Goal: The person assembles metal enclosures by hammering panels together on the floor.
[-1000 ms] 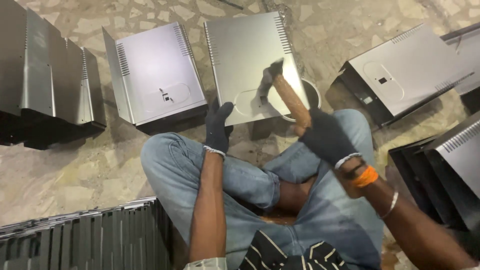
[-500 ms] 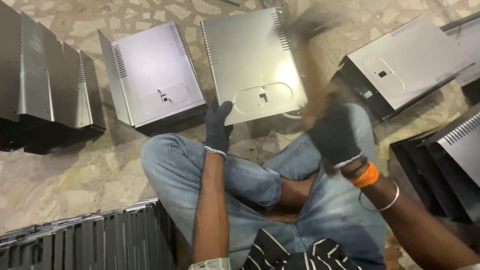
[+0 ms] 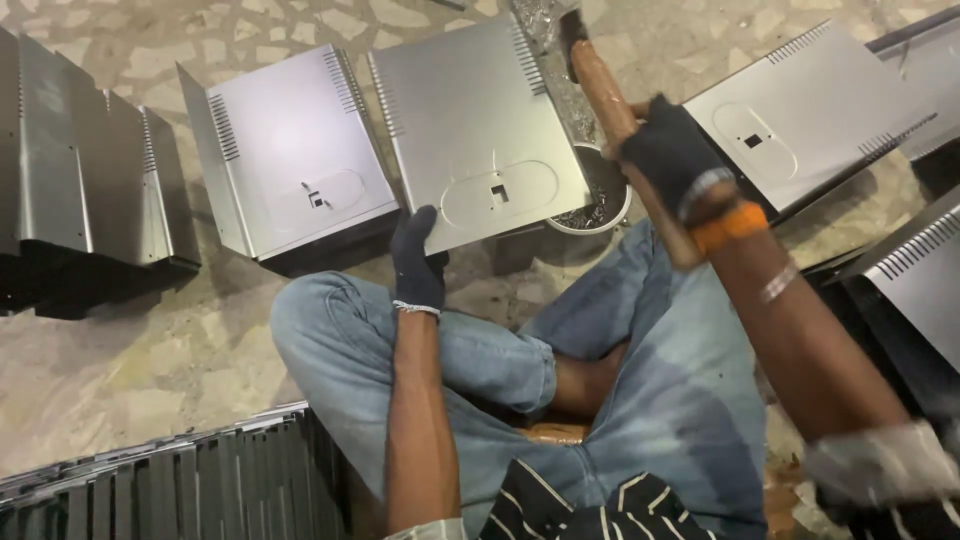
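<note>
Two gloved hands — one panel.
Left hand [image 3: 417,262] pinches the metal panel [image 3: 470,130]; right hand [image 3: 668,152] fists the hammer [image 3: 605,85] raised beyond it — strike squarely.

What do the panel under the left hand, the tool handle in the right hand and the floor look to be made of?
Panel: thin sheet metal, grey satin sheen, with punched slots and a folded edge. Tool handle: probably wood, smooth reddish-brown. Floor: stone-chip mosaic, beige irregular pieces, matt. The left hand and right hand wear dark gloves, seemingly fabric.
</note>
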